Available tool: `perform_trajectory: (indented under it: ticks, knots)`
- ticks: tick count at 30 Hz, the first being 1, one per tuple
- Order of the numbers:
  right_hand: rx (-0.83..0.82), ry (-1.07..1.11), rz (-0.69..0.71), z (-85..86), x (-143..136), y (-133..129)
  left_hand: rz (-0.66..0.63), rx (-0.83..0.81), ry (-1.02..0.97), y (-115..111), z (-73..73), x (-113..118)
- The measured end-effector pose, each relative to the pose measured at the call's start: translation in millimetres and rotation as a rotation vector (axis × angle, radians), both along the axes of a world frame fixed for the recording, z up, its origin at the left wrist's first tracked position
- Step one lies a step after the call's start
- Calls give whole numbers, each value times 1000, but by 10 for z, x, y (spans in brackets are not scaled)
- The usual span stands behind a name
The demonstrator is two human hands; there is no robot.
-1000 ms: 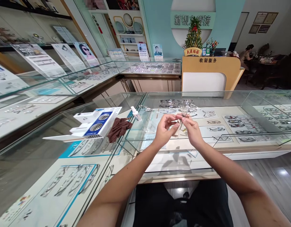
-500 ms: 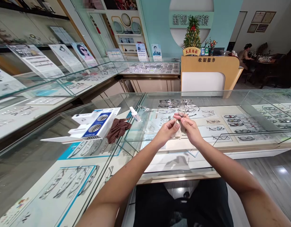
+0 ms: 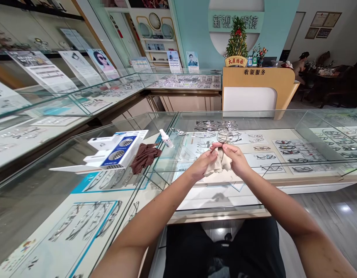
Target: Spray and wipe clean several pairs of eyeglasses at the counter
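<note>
Eyeglasses (image 3: 229, 136), thin-rimmed, held up at the fingertips over the glass display counter (image 3: 219, 218), above its front top edge; rims point away from the wearer. Outline partly merges with the displayed frames (image 3: 205, 125) seen behind it, so lens detail cannot be read.

Left hand (image 3: 204, 163): mostly closed, thumb pressed toward bent fingers, gripping cream cloth (image 3: 214, 166). Whether it also bears on the eyeglasses: cannot tell. Right hand (image 3: 238, 158): partly curled, thumb and fingertips pinched on the near side of the eyeglasses, palm beside the cloth. Cloth bunched between both hands, lower border hanging loose.

Left section of counter: blue-and-white box (image 3: 120, 151), flaps open, lies on the glass top toward the corner where the two sections meet. Brown cloth (image 3: 145, 158), crumpled, just beside the box's right end. White bottle (image 3: 166, 139), near that same corner, beyond the brown cloth.

Background: wooden desk (image 3: 285, 92) past the counter's rear edge, potted plant (image 3: 237, 44) on its left end. Person (image 3: 299, 68) at far right, near a dark table.
</note>
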State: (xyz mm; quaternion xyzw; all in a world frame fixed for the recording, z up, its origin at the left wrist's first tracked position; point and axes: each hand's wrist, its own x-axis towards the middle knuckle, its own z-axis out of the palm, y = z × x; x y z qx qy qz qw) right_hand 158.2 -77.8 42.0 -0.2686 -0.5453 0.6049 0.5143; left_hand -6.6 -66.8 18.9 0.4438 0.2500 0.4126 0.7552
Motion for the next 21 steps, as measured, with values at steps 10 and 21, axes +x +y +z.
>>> perform_trajectory:
  ticks: [10,21]
  knots:
    - [114,-116,-18,24,1,4,244,72,59,-78,87,103]
    - [134,-168,-66,28,11,9,375,365,286,-72,113,39]
